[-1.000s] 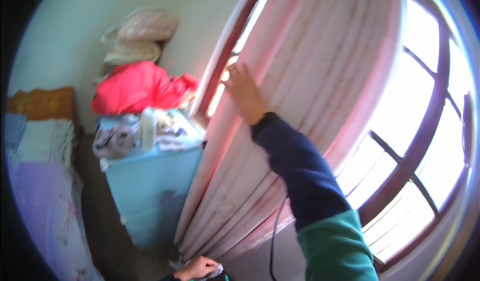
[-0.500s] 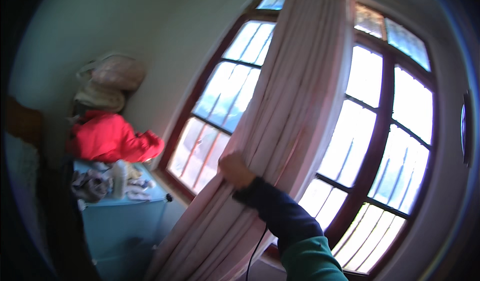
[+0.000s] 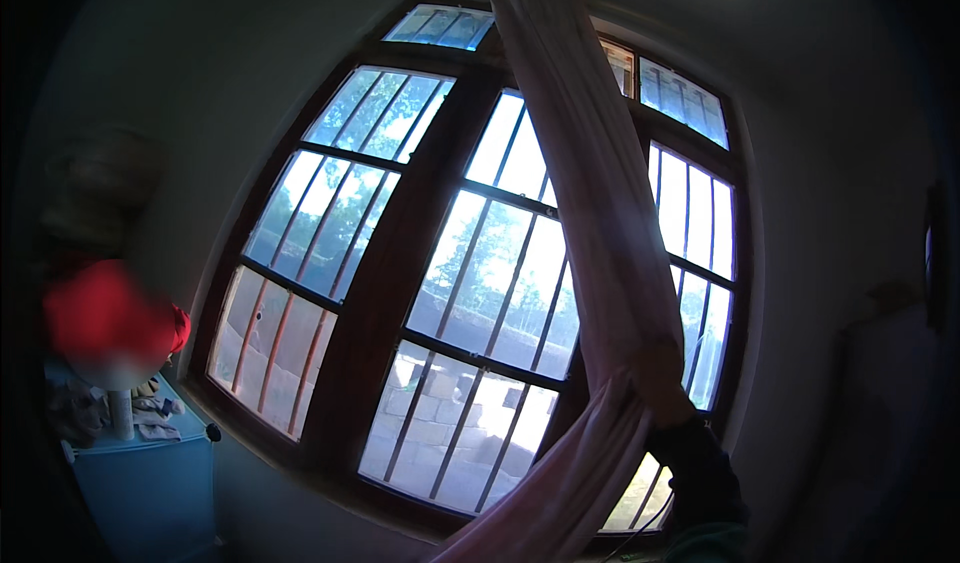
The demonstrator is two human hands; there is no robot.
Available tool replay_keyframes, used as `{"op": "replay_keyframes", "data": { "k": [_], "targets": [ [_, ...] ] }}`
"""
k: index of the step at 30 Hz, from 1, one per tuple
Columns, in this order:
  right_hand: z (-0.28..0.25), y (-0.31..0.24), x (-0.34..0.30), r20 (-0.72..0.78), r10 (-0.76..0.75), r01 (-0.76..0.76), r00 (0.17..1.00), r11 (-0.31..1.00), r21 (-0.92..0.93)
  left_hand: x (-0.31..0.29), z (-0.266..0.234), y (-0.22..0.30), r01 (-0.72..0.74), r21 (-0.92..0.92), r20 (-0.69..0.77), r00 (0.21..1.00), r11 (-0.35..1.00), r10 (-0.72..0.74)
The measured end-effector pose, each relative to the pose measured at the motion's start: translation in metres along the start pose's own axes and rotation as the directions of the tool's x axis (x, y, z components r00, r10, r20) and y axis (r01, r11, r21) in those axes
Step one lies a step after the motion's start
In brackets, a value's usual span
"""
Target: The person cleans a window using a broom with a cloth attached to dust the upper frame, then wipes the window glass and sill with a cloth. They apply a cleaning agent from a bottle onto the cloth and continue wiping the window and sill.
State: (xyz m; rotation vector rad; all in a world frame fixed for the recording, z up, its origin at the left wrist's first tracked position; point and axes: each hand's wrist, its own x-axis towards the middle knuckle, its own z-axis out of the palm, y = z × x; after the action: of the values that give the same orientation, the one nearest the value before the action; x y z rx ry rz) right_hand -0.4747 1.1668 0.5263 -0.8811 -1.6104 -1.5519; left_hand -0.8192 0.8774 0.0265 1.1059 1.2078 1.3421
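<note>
A long pale pink curtain (image 3: 592,163) hangs from above the window, its folds bunched into a narrow bundle. My right hand (image 3: 664,391) is closed around the bundle low down, on the right side of the window. Above the grip the cloth runs up in a slanting strip; below, its tail sweeps down toward the lower left. My dark sleeve reaches in from the lower right. The fingers are dim and partly lost against the cloth. My left hand is not in view.
Behind the curtain stands a tall window with dark frames (image 3: 385,293) and upright bars. At the left, a blue cabinet (image 3: 150,498) carries a red garment (image 3: 105,313), a white bottle (image 3: 121,415) and crumpled cloths (image 3: 80,410). A thin cord hangs below my hand.
My right hand has drawn the curtain rightward, baring the left and middle panes. The bundle has become narrower. The view has shifted, and the room looks darker.
</note>
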Motion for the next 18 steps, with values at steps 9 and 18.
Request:
{"op": "replay_keyframes", "data": {
  "k": [9,18],
  "targets": [
    [-0.024,0.258,-0.033,0.151,0.518,-0.488,0.842,0.850,-0.196,0.021,0.008,0.006,0.021,0.000,0.070,0.997,1.000,-0.021],
    [-0.097,0.283,-0.144,0.169,0.595,-0.408,0.786,0.704,-0.581,0.028,0.013,-0.003,0.043,-0.024,0.100,0.994,0.999,-0.041]
  ]
}}
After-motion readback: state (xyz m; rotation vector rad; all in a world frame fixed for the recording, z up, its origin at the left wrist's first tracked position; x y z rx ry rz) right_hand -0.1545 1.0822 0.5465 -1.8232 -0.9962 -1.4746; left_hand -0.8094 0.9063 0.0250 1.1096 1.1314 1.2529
